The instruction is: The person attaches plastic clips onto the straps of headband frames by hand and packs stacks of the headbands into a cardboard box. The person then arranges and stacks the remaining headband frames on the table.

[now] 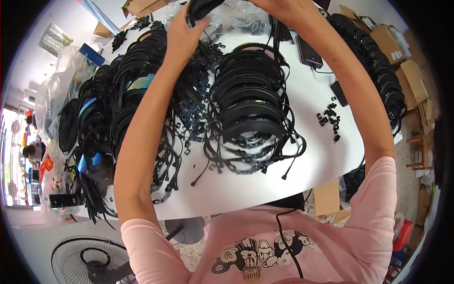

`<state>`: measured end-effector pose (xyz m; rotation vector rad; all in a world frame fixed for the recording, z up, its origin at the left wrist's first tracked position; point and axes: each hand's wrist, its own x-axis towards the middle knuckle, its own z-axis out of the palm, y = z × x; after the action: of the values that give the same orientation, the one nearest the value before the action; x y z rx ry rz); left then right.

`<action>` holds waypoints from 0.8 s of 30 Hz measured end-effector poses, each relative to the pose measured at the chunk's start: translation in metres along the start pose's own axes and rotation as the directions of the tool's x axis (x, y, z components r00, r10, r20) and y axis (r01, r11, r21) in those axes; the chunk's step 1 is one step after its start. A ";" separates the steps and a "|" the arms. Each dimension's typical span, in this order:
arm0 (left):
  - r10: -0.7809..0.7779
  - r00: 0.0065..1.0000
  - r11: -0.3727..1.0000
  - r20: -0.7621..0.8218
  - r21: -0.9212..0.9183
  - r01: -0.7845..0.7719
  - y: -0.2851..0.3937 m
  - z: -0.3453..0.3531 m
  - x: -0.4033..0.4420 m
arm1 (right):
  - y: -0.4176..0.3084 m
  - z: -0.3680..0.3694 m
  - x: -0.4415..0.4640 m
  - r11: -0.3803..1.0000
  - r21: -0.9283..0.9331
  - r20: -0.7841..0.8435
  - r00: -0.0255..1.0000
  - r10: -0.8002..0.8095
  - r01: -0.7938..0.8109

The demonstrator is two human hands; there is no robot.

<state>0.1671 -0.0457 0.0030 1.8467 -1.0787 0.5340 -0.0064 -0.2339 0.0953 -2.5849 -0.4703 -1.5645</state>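
At the top edge, left of centre, my left hand (183,34) is closed around a black curved item (202,9) like the stacked pieces. My right hand (279,5) reaches to the top edge, its fingers cut off by the frame. Below and between my arms lies a row of black curved visor-like pieces (250,104) with cords and straps trailing from its near end. Left of that row, small black clips (189,109) are heaped on the white table (227,196).
More rows of black pieces stand at the left (132,85) and far right (373,57). A phone-like device (309,51) and loose clips (331,118) lie on the right. Cardboard boxes (390,45) line the right side. A fan (90,260) stands lower left.
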 end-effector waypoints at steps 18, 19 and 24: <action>-0.343 0.881 0.893 0.327 -0.178 0.413 0.215 -0.133 -0.181 | -0.154 -0.161 -0.118 0.486 0.352 0.571 0.595 0.566 -0.800; -0.430 0.803 0.841 0.413 -0.139 0.522 0.216 -0.132 -0.196 | -0.161 -0.151 -0.139 0.456 0.369 0.565 0.585 0.582 -0.810; -0.509 0.705 0.797 0.495 -0.040 0.603 0.179 -0.111 -0.257 | -0.176 -0.106 -0.200 0.449 0.246 0.644 0.491 0.587 -0.859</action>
<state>-0.1121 0.1301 -0.0389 2.0366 -0.7483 -0.3923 -0.2363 -0.1344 -0.0450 -2.1378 0.2329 -0.3727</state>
